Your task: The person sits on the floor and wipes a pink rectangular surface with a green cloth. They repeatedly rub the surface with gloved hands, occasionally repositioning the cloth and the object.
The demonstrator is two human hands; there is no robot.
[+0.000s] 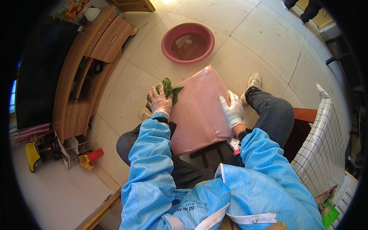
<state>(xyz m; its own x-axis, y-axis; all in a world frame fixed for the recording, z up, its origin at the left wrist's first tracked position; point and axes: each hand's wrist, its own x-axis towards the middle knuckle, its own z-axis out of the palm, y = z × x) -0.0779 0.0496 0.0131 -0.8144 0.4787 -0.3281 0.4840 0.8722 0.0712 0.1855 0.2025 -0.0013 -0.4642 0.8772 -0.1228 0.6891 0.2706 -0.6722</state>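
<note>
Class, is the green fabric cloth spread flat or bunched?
Bunched: the green fabric cloth shows crumpled folds on both sides of the left hand, gloved in clear plastic.

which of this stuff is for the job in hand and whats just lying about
For the job:
- green cloth, under the left hand
- pink padded block, right hand against its side
- red basin holding liquid, probably

Just about:
- wooden cabinet
- orange flowers
- red object at left
- green item, lower right

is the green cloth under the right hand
No, the green cloth is under the left hand, while the right hand rests against the pink block.
</note>
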